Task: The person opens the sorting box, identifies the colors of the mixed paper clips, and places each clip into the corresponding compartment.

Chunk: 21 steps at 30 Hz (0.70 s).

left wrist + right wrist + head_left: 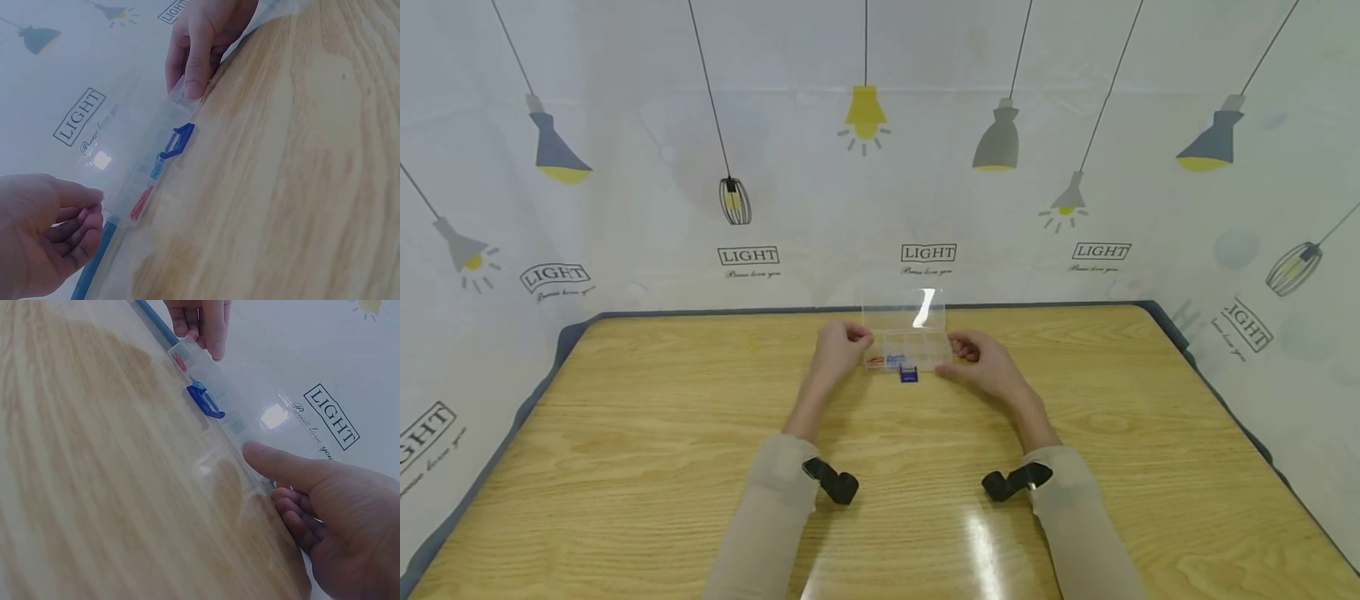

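Observation:
A clear plastic compartment box (pixel 917 344) lies on the wooden table with its transparent lid (pixel 891 310) raised at the back. Small red pieces (pixel 142 202) and light blue pieces (pixel 895 360) sit in compartments at its left end. From the front edge projects a dark blue clip-like piece (pixel 205 402). My left hand (pixel 837 350) is at the box's left end, thumb and index fingertips together by the corner, other fingers curled. My right hand (pixel 992 364) holds the right end, thumb on the front edge and curled fingers at the side.
The wooden table (pixel 662 467) extends around the box, its dark-edged far side (pixel 737 312) just behind. A pale curtain printed with lamps (pixel 820 200) rises at the back and sides. A black wrist camera (pixel 835 483) is strapped at each sleeve.

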Motion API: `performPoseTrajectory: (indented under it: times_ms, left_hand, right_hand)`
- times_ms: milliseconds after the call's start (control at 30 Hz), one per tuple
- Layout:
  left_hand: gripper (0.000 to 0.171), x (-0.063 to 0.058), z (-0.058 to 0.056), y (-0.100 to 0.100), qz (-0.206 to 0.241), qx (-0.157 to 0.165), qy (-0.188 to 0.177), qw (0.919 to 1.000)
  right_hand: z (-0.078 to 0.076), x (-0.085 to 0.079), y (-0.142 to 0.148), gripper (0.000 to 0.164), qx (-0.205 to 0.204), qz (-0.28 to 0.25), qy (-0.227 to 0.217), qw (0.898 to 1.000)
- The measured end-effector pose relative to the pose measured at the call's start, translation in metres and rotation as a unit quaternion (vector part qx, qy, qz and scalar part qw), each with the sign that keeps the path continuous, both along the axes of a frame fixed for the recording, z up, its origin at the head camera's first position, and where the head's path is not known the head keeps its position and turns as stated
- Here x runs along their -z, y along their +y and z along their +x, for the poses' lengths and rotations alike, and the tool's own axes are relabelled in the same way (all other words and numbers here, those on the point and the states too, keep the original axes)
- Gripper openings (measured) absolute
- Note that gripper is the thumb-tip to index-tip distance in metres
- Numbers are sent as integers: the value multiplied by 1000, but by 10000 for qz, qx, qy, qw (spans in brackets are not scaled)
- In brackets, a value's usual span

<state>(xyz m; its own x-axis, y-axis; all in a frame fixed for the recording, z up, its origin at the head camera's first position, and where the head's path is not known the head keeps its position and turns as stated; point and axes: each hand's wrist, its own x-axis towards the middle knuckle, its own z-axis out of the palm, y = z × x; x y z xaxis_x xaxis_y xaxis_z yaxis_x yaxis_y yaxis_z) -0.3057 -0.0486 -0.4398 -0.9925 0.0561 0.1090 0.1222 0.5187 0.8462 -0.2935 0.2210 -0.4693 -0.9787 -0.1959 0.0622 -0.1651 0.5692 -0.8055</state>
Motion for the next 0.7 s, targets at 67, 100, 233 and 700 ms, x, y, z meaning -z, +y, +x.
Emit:
performPoseTrajectory:
  times_ms: [67, 100, 233, 700]
  left_hand:
    - [11, 0, 0, 0, -40, 36, 25, 10000]
    - [11, 0, 1, 0, -57, 48, 24, 10000]
    - [12, -1, 2, -1, -83, 110, -56, 9999]
    - [13, 4, 6, -17, 30, 88, 17, 10000]
  right_hand:
    - [0, -1, 0, 65, 10, -13, -4, 10000]
    - [0, -1, 0, 65, 16, -4, -4, 10000]
    - [0, 0, 0, 66, 19, 21, 14, 10000]
    - [-1, 1, 0, 66, 16, 30, 5, 10000]
